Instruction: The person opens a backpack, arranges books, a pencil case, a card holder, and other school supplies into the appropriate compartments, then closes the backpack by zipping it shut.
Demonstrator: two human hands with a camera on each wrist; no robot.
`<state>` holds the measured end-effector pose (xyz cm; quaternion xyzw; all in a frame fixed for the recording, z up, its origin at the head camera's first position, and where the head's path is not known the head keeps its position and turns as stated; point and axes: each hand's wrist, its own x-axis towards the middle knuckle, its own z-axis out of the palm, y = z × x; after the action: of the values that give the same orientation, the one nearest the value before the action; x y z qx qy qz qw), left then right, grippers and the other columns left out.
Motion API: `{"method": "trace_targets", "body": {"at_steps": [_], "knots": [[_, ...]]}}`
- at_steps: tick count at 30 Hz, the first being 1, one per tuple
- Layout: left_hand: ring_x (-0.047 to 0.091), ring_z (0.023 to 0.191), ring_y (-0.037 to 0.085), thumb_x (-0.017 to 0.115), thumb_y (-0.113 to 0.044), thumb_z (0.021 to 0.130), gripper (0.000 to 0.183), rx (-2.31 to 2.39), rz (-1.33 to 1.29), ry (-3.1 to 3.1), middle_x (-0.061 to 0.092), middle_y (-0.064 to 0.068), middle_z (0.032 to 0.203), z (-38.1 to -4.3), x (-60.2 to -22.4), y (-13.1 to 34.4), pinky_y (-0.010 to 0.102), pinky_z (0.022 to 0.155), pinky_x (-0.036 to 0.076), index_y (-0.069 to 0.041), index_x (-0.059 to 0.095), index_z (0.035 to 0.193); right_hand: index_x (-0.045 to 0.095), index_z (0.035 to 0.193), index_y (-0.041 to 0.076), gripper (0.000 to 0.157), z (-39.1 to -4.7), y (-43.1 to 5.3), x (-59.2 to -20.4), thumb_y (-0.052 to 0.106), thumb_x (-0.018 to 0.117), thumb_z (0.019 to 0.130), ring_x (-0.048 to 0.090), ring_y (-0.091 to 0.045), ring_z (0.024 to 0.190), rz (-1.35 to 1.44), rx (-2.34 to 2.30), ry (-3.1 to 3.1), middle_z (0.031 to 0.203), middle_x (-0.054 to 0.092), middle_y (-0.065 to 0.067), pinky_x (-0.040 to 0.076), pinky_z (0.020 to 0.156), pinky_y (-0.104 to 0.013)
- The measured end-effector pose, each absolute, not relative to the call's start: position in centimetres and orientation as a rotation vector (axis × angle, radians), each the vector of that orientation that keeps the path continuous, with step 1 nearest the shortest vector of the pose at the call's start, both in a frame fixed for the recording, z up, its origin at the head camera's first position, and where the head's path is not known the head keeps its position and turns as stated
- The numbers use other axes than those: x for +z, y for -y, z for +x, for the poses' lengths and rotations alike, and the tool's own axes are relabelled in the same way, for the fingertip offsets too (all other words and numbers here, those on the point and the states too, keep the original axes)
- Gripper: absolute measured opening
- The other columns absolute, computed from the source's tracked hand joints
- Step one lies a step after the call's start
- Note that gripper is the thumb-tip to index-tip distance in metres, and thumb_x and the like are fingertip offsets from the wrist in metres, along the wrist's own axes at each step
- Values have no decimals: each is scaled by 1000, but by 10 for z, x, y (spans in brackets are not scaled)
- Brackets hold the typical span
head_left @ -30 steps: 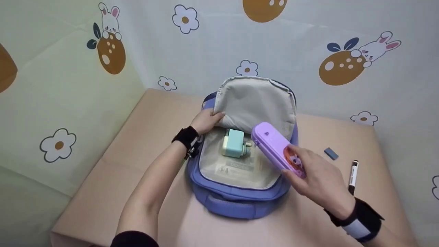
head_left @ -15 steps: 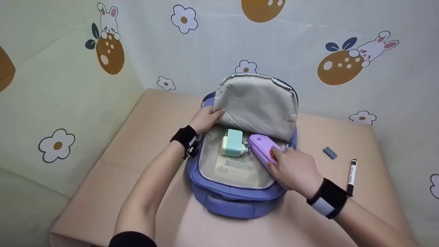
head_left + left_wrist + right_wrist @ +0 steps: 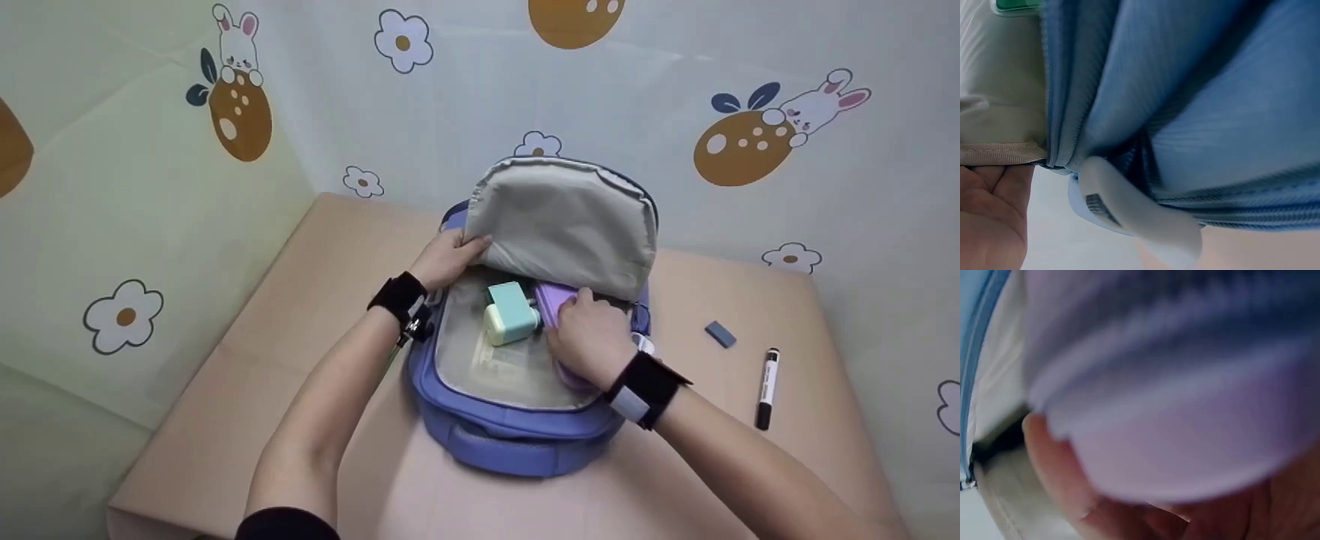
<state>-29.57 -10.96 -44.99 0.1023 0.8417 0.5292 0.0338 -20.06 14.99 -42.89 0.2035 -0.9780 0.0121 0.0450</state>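
Note:
An unzipped blue backpack (image 3: 506,455) lies on the table with its pale-lined flap (image 3: 562,217) raised. My left hand (image 3: 442,261) holds the left edge of this flap; in the left wrist view, the fingers (image 3: 1013,188) are at its bound edge (image 3: 1002,153). Inside the bag's right side, my right hand (image 3: 592,337) grips a purple pencil case (image 3: 552,298). The right wrist view shows the blurred pencil case (image 3: 1185,450) close up, with fingers around its underside. Left of it, a mint-green crank pencil sharpener (image 3: 511,319) sits tilted in the bag, its crank partly hidden.
On the table (image 3: 300,322), right of the bag, lie a small blue-grey eraser (image 3: 721,334) and a white marker (image 3: 767,390) with dark ends. A patterned curtain (image 3: 637,97) stands behind. A pale zipper pull (image 3: 1134,208) hangs at the bag's side.
My right hand has moved left and down with the pencil case, from above the bag into it. The sharpener has tilted. The flap has risen slightly, still held by my left hand.

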Motion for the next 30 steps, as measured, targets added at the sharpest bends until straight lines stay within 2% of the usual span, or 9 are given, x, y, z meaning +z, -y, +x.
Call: {"method": "trace_targets", "body": {"at_steps": [6, 11, 17, 19, 22, 25, 27, 30], "knots": [[37, 58, 10, 57, -38, 105, 41, 1663, 321, -2549, 41, -7, 65, -295, -452, 110, 26, 57, 30, -17, 46, 72, 69, 92, -11, 50, -217, -140, -437, 38, 66, 92, 62, -43, 73, 500, 147, 3034, 92, 54, -24, 51, 56, -57], [41, 61, 11, 58, -38, 105, 38, 1678, 304, -2525, 44, -6, 67, -293, -453, 112, 26, 58, 32, -15, 49, 75, 69, 94, -14, 54, -223, -136, -448, 40, 69, 94, 60, -42, 76, 473, 120, 2998, 96, 52, -26, 53, 57, -55], [43, 63, 12, 58, -38, 105, 37, 1683, 299, -2516, 45, -6, 69, -292, -455, 113, 26, 59, 33, -14, 51, 77, 69, 97, -8, 55, -219, -148, -449, 46, 60, 99, 59, -44, 83, 579, 151, 2984, 102, 53, -27, 53, 61, -57], [48, 67, 17, 58, -37, 105, 34, 1692, 292, -2501, 48, -5, 71, -292, -456, 113, 26, 61, 35, -13, 55, 80, 69, 93, -3, 50, -216, -157, -441, 45, 57, 101, 60, -41, 82, 613, 232, 2936, 99, 55, -23, 52, 61, -57], [57, 78, 30, 59, -37, 104, 31, 1708, 297, -2474, 54, -3, 76, -293, -457, 113, 26, 65, 40, -10, 62, 89, 68, 88, 4, 37, -211, -177, -422, 37, 61, 100, 60, -33, 77, 683, 419, 2720, 91, 58, -14, 52, 59, -51], [59, 90, 41, 59, -36, 104, 31, 1715, 312, -2469, 59, -1, 82, -293, -457, 114, 27, 69, 42, -7, 65, 96, 67, 103, 2, 24, -214, -202, -401, 25, 68, 95, 58, -30, 83, 730, 627, 2390, 95, 61, -13, 51, 69, -44], [60, 96, 43, 59, -35, 105, 31, 1723, 324, -2467, 62, 0, 86, -293, -457, 114, 29, 74, 45, -5, 67, 100, 62, 121, -1, 38, -222, -220, -393, 20, 73, 91, 58, -33, 97, 729, 719, 2236, 111, 63, -18, 49, 82, -45], [63, 102, 38, 59, -32, 105, 32, 1717, 343, -2465, 68, 3, 96, -290, -457, 116, 32, 84, 48, -3, 69, 110, 46, 148, 0, 67, -233, -242, -394, 12, 75, 88, 53, -36, 121, 703, 864, 2229, 133, 58, -21, 43, 101, -50]]}}
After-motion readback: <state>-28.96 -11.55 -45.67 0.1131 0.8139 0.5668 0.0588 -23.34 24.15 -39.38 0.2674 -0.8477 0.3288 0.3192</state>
